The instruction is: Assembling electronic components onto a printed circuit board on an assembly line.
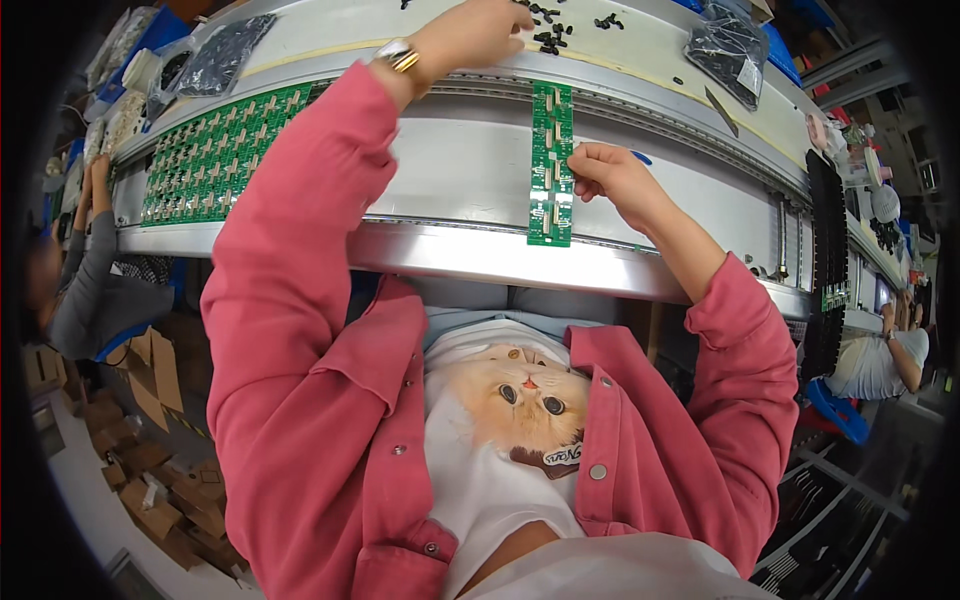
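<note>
My right hand (622, 182) pinches the right edge of a narrow green circuit board (551, 205), which carries a column of pale connectors. The board lies across the rails of the work track (450, 150), its near end by the front rail. My left hand (475, 36) reaches to the far side, fingers bent together beside a pile of small black parts (550, 40). Its fingertips are partly hidden at the upper edge, so what they hold, if anything, cannot be made out. A small group of the same black parts (608, 21) lies to the right.
Left on the track sits a block of green circuit boards (215, 155). Bagged black parts (728, 55) and a thin metal blade-like piece (721, 111) lie at the far right. A black rack (827, 260) stands at the right end. Other people (90, 270) work at both sides.
</note>
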A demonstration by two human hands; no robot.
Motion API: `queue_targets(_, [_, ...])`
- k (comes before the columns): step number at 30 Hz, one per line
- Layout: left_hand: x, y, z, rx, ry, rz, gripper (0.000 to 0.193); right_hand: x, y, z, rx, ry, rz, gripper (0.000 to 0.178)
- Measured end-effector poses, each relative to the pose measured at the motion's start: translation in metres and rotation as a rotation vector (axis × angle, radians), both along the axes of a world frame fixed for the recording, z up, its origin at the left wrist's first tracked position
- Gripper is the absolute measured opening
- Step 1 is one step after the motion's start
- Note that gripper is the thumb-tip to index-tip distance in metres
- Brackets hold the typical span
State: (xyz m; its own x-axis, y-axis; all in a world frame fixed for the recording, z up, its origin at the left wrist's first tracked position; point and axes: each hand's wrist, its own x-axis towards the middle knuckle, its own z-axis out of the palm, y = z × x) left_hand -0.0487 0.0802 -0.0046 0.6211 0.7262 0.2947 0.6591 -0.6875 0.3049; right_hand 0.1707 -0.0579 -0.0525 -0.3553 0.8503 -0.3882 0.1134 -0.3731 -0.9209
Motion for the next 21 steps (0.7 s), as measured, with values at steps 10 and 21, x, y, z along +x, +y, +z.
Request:
queue_targets(10, [0.060, 0.050, -0.039, -0.027, 0.000, 0.040, 0.017, 0.034, -0.002, -0.009, -0.033, -0.006, -0.064, 0.013])
queue_targets(21, [0.056, 0.054, -0.056, 0.089, -0.155, 0.010, 0.015, 0.031, 0.004, -0.014, -0.058, 0.002, -0.045, 0.016])
